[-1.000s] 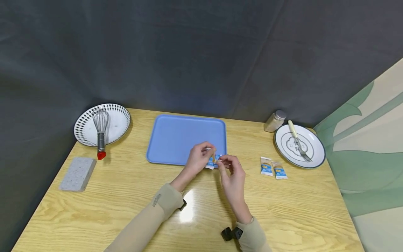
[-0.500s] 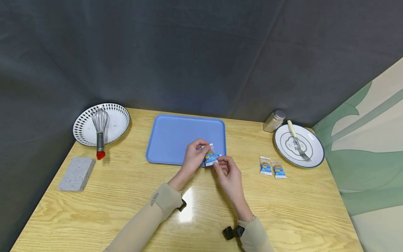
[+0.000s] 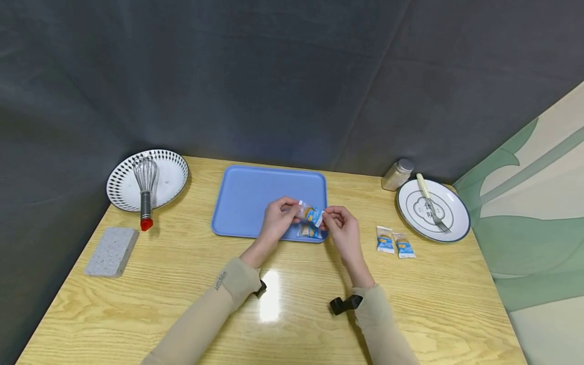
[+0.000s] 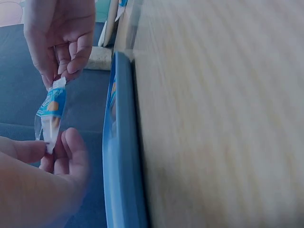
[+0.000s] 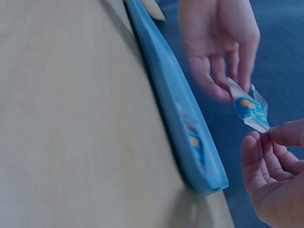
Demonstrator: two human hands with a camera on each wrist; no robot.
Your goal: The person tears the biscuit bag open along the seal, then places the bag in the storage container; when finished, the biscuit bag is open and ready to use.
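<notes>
head view from above, facing forward-down over the worktop (image 3: 182, 253), wrist views close, turned sideways, sharing held packet (image 4: 53, 107) and tray (image 4: 124, 142)

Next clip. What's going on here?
A person's left hand and right hand pinch opposite ends of a small packet, holding it up over the blue tray. Another packet lies in the tray, near its front right corner. Two more packets lie on the table to the right, near a plate with a fork on it.
</notes>
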